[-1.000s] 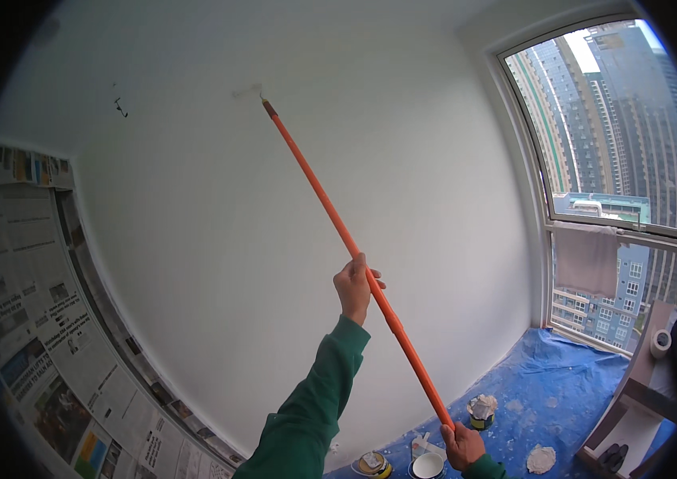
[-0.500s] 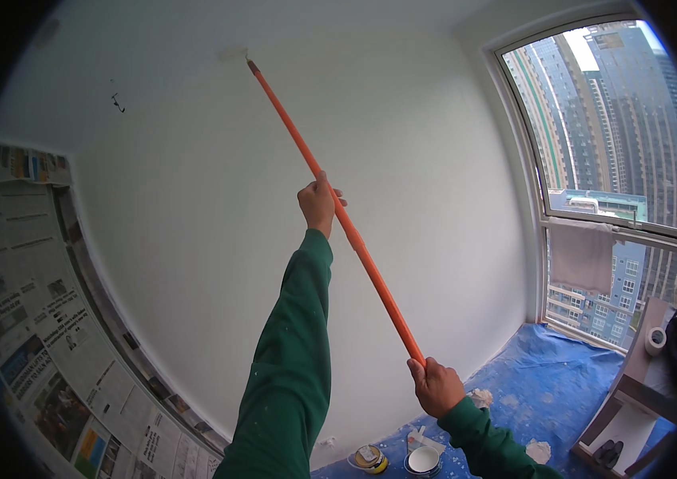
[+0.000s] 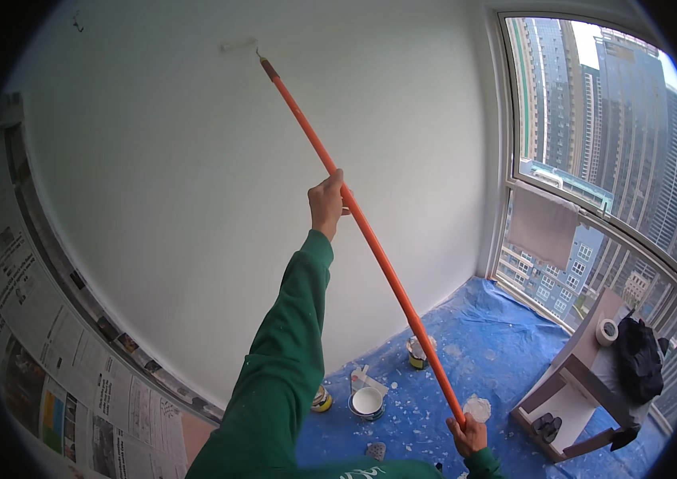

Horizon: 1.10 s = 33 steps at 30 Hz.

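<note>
Both hands grip a long orange extension pole (image 3: 390,277) that slants up and leftward across the white wall (image 3: 194,207). My left hand (image 3: 327,204) is wrapped around its upper middle, with that arm stretched out. Low on the right, my right hand (image 3: 468,436) closes around the bottom end. At the pole's top, past a dark brown collar, a thin bent metal wire leads to a pale roller head (image 3: 239,45) that looks set against the wall and barely stands out from it. Green sleeves cover both arms.
Blue sheeting (image 3: 434,383), spotted with white, covers the floor. On it stand a white bucket (image 3: 367,401), a paint can (image 3: 321,399) and another can (image 3: 419,352). A shelf unit (image 3: 578,383) with a tape roll (image 3: 607,332) and black bag (image 3: 639,359) stands by the window. Newspaper (image 3: 59,319) hangs at left.
The view has tilted down, showing more floor and cans. My right hand, still on the pole's end, sits lower and farther right. The roller end remains near the top of the view.
</note>
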Available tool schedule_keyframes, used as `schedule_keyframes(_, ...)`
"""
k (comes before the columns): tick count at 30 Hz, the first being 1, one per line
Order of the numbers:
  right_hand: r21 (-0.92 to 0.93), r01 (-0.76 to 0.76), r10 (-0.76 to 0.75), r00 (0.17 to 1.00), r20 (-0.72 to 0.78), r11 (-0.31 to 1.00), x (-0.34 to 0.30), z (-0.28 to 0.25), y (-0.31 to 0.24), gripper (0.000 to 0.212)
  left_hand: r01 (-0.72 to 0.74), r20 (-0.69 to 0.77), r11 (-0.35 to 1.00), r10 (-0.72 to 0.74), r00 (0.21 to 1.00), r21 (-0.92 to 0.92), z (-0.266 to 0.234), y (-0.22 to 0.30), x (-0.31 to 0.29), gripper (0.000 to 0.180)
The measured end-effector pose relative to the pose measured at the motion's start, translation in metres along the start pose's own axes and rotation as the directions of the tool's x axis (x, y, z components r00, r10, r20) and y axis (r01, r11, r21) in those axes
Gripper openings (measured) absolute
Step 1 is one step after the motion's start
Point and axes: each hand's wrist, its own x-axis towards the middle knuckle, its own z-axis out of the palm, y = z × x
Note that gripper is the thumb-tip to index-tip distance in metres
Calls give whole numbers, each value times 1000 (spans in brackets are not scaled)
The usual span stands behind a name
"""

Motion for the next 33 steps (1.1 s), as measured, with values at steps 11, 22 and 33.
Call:
schedule_keyframes(11,-325,-266,237,963,-127,908,-127,-78,164,44,418,121,895,-403,907,-156,58,-136,-170,38)
schedule_keyframes(22,-593,-455,437,880,-185,665,-220,-154,228,45,729,231,662,-692,684,-174,90,-241,-292,37)
schedule_keyframes(33,-789,-423,516,842,-160,445,-207,-163,162,46,940,213,324,-916,340,-105,93,-396,-366,31)
